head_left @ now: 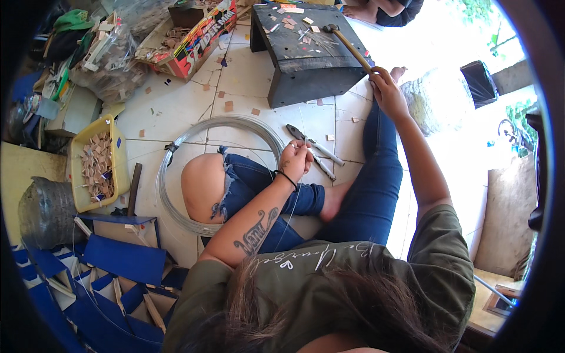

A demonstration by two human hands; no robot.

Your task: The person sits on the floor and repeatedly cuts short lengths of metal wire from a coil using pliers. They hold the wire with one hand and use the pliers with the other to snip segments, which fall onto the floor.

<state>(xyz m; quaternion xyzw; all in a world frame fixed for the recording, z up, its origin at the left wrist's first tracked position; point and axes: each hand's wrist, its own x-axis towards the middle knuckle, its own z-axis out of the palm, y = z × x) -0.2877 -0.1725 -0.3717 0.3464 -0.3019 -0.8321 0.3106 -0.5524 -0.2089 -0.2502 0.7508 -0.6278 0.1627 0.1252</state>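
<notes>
My right hand [388,93] is wrapped round the wooden handle of a hammer [351,49]. The hammer's head lies over the top of a low black bench [312,82]. Above my bent left leg, my left hand [296,159] is closed in a pinch on a thin wire, whose strand trails down past my wrist. Pliers [325,154] with grey handles lie on the tiles just beyond that hand, partly hidden by it. A large coil of silvery wire [203,126] rings my left knee, tied with a dark band.
Wood chips and short wire pieces [307,39] litter the bench top. At left stand a yellow basket [123,156] of small wooden pieces and a printed carton [197,50]. Blue boxes [123,259] pile up at lower left. Another person's limbs [376,10] show beyond the bench.
</notes>
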